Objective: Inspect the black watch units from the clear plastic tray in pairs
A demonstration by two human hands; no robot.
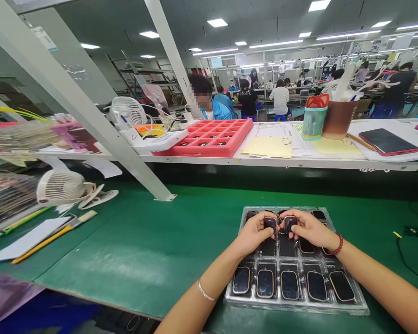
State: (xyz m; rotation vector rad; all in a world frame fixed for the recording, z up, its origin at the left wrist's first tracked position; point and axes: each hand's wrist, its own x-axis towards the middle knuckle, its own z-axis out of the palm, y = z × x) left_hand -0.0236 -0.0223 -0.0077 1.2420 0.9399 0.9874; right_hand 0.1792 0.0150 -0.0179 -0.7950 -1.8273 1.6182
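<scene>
My left hand (258,230) is closed on a smartwatch body (270,224) with a dark screen, held above the tray. A second smartwatch body (290,223), dark with a gold-coloured rim, is pinched in my right hand (308,227). The two watches are side by side, a little apart. Beneath both hands lies a clear plastic tray (296,308) with rows of compartments. Its near row holds several watch bodies, screens up, such as the near-middle watch (290,285). My hands hide part of the far rows.
A shelf (271,161) runs along the back, bearing a red compartment tray (209,149), papers, a brown cup (338,119) and a phone (388,140). At left are a white fan (61,187), a brush (55,237) and a slanted post (139,169). A cable (404,260) lies at right.
</scene>
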